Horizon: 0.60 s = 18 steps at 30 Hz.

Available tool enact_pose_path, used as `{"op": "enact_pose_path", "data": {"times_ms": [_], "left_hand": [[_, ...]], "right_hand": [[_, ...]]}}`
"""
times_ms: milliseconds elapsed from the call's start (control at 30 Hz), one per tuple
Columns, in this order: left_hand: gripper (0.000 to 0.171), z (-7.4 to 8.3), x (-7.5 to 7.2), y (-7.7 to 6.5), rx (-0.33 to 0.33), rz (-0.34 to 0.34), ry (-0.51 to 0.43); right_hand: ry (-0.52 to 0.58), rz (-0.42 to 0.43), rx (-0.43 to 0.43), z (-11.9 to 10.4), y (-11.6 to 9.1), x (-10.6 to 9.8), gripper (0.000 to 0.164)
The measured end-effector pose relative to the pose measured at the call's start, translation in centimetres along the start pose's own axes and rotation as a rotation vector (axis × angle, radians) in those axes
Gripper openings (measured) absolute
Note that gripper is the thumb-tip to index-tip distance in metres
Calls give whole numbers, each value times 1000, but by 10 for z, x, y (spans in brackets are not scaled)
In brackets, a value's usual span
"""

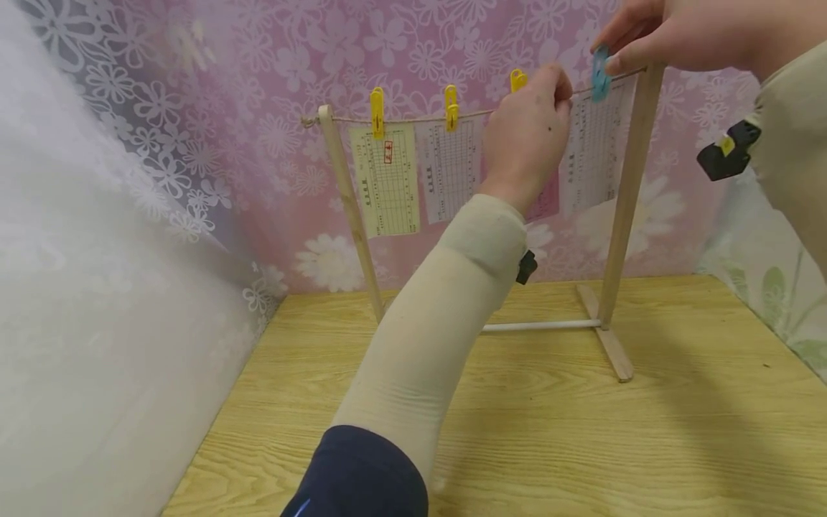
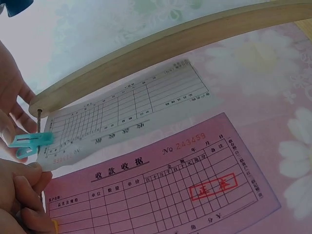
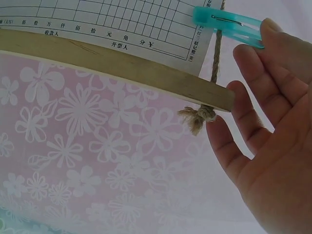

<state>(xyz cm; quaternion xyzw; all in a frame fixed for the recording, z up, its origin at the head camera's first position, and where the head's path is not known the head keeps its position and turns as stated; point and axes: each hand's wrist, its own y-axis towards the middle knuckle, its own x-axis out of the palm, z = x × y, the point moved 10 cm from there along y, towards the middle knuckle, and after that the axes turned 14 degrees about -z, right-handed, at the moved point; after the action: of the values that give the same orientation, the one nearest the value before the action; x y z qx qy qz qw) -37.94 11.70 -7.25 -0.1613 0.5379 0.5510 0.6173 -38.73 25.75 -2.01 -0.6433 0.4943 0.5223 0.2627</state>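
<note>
My right hand (image 1: 711, 36) pinches a light-blue clothespin (image 1: 600, 75) at the right end of a twine line. In the right wrist view the clothespin (image 3: 219, 18) sits across the twine (image 3: 217, 56) and the top edge of a white receipt slip (image 3: 146, 27). Left of it, my left hand (image 1: 531, 136) is at the twine. Its fingers (image 2: 30, 187) pinch the upper corner of that white slip (image 2: 122, 109) in the left wrist view. Beside it hangs a pink receipt slip (image 2: 146, 183), partly hidden by the left hand in the head view.
Two yellow clothespins (image 1: 377, 113) hold a yellow slip (image 1: 388, 187) and another white slip (image 1: 449, 172). A third yellow clothespin (image 1: 518, 80) shows behind the left hand. The wooden posts (image 1: 629, 194) stand on a wood-grain table (image 1: 549, 431), before a flowered curtain (image 1: 258, 143).
</note>
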Motion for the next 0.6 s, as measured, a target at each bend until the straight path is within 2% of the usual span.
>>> {"op": "enact_pose_path", "data": {"times_ms": [300,467,600], "left_hand": [[10,1,2,0,3,-11,6],[9,-1,4,0,-13,-18,45],[12,-2,6,0,-1,-32,64]], "right_hand": [[-70,-17,30,-2,-2,6,38],[-78,-25,25,-4,-3,8,41],[-71,-28,33,-5,-4,9,42]]}}
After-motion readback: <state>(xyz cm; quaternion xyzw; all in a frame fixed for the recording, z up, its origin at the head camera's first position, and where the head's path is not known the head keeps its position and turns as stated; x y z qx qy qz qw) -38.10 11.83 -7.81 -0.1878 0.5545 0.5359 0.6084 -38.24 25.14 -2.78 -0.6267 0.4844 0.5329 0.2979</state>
